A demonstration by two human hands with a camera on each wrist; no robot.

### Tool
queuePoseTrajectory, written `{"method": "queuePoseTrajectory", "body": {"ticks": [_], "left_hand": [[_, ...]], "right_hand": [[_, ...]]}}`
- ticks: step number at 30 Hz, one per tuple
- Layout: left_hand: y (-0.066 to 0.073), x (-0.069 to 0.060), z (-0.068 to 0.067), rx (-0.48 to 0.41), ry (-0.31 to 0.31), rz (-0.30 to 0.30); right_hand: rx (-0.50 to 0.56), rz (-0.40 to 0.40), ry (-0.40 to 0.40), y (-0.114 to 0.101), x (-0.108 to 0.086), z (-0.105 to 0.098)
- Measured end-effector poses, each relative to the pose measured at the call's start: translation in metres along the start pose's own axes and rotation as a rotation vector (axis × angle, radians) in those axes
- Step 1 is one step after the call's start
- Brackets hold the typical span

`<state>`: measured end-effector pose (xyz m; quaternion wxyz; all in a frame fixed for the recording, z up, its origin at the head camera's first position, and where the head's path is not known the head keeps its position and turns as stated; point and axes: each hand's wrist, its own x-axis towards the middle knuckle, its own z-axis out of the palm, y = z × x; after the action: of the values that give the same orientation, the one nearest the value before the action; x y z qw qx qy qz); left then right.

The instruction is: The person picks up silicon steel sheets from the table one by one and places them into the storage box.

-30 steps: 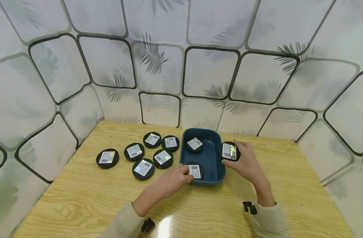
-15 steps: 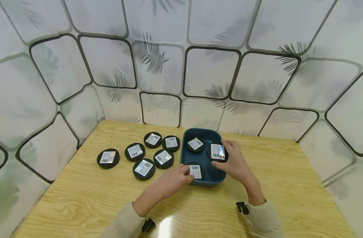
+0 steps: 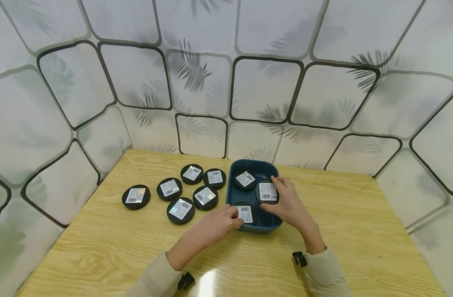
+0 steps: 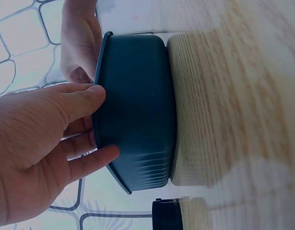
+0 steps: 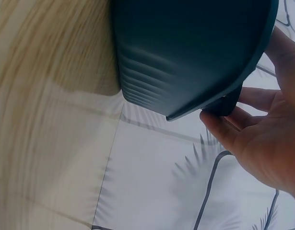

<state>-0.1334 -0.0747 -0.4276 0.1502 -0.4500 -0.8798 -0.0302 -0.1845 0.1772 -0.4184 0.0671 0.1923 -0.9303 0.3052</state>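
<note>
Pinched in our right hand (image 3: 289,206), a disc (image 3: 267,192) is right of centre in the tub (image 3: 258,229), perhaps unsettled; our left hand (image 3: 213,226) holds the tub. We're apparently placing: next, settle and release.

The discs (image 3: 180,210) are black, each with a white label (image 3: 169,187) printed in dark bars and lines; some labels carry a shiny starburst (image 3: 210,196), one tinted orange. The tub (image 3: 258,229) is plain deep teal-blue. The worktop (image 3: 100,247) is honey-yellow with brownish wood grain and a white patch of glare (image 3: 206,282). The sleeves (image 3: 156,277) are plain beige, the buckles (image 3: 185,281) black. The backdrop (image 3: 202,136) is greyish white, patterned with black and grey rounded outlines and grey palm fronds (image 3: 193,70).
</note>
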Motion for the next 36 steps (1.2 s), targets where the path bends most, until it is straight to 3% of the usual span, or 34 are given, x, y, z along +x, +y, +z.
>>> {"method": "queuePoseTrajectory", "body": {"ticks": [15,28,36], "left_hand": [[0.000,-0.001,-0.001,-0.014,-0.034,-0.012],[0.000,0.000,0.000,-0.038,-0.024,-0.023],[0.000,-0.001,0.000,-0.054,-0.041,-0.030]], "right_hand": [[-0.060,0.030,-0.060,0.004,0.007,0.011],[-0.190,-0.038,-0.088,0.005,0.013,0.015],[-0.254,-0.042,-0.171,0.003,0.016,0.013]]}}
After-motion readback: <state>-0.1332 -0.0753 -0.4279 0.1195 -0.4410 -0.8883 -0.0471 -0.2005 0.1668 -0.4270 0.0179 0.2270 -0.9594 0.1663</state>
